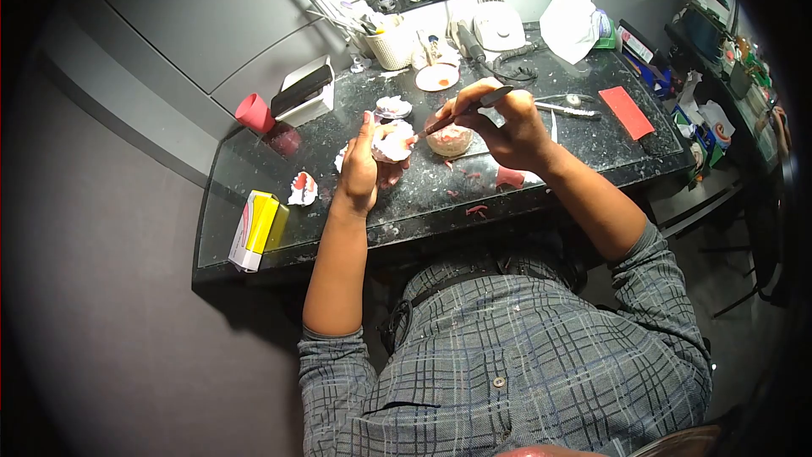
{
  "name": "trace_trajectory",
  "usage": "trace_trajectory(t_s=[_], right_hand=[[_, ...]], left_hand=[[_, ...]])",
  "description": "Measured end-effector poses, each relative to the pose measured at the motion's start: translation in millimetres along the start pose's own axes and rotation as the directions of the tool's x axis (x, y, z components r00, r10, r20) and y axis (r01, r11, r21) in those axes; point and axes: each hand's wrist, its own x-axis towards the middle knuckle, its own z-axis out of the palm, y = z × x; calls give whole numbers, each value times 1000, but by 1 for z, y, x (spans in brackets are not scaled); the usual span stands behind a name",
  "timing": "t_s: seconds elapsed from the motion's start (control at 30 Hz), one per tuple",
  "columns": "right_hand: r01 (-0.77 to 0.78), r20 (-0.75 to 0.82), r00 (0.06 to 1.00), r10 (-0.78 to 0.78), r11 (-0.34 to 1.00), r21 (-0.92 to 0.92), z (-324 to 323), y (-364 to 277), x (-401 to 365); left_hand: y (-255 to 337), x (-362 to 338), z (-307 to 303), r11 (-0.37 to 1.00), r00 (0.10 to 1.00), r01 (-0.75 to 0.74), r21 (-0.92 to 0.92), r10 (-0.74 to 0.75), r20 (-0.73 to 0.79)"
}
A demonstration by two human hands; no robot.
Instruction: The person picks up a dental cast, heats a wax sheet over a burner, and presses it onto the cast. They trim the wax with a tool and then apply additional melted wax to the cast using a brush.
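Note:
My left hand [365,165] grips a white plaster dental cast with pink wax [393,144], holding it just above the black worktop [254,171]. My right hand [506,123] holds a thin dark-handled tool [463,110] like a pen, its tip touching the cast. A small round dish of pink wax [448,140] sits on the worktop right behind the tool. Another plaster cast [392,107] lies farther back, and a third with pink wax [302,189] lies to the left.
A yellow-and-white box [256,229] lies at the front left corner. A pink cup [255,112] and a white box [306,91] stand at back left. A white bowl [437,77], a basket [392,46], a red card [627,112] and pink wax scraps [509,176] are about.

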Motion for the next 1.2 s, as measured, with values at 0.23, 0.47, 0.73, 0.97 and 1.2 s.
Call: trace_trajectory(t_s=[0.23, 0.47, 0.73, 0.97, 1.2], right_hand=[[-25, 5, 1000, 25, 999, 36, 0, 2, -2], [-314, -346, 877, 334, 943, 115, -19, 14, -1], [-348, -458, 823, 336, 936, 60, -29, 17, 3], [-362, -434, 818, 378, 924, 123, -33, 17, 3], [-323, -142, 915, 377, 898, 297, -24, 13, -1]], left_hand=[[-3, 3, 4, 998, 1000, 2, -68, -4, -21], [2, 1, 5, 990, 1000, -6, -140, 5, -1], [1, 1, 3, 991, 1000, -21, -130, 22, 5], [2, 0, 3, 993, 999, -27, -119, 30, 28], [-1, 1, 2, 995, 1000, -13, -94, 15, 15]])
